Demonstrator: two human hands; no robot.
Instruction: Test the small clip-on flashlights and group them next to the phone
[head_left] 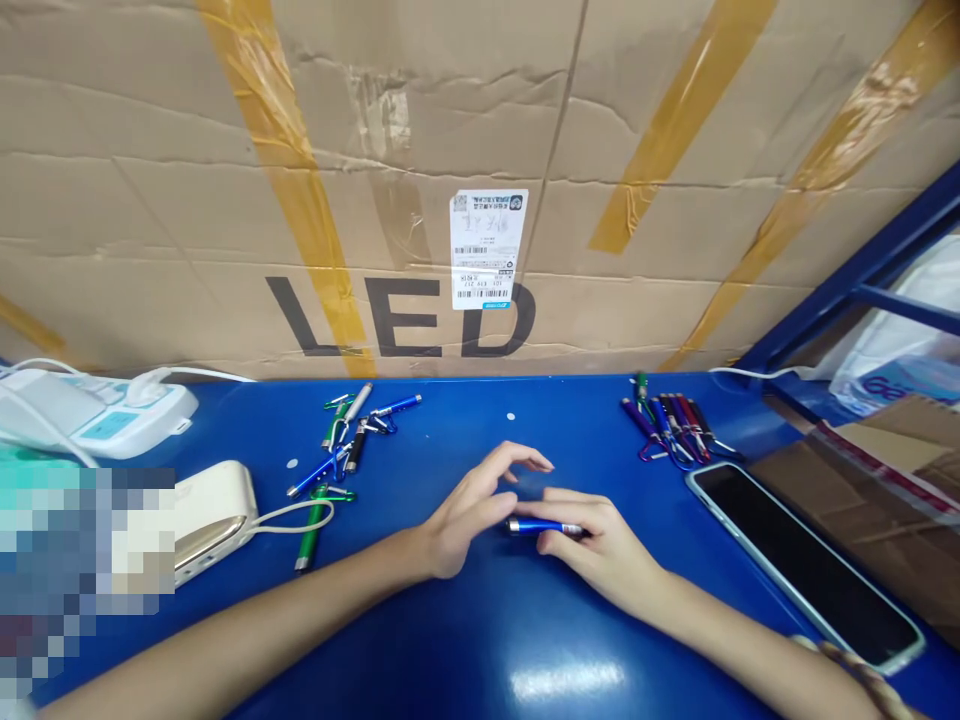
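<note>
A small blue metal pen torch with a silver tip point(544, 526) is held level at the middle of the glossy blue tabletop point(465, 640). It is clamped in the curled fingers of the right hand point(600, 548). Its 9 o'clock end is met by the thumb of the left hand point(469, 515), whose other fingers are arched and spread apart. From the hands, a loose pile of coloured pen torches point(352, 440) is seen at 10 o'clock, a neat bundle of pen torches point(671, 428) at 2 o'clock, and a black smartphone point(806, 565) at 3 o'clock.
</note>
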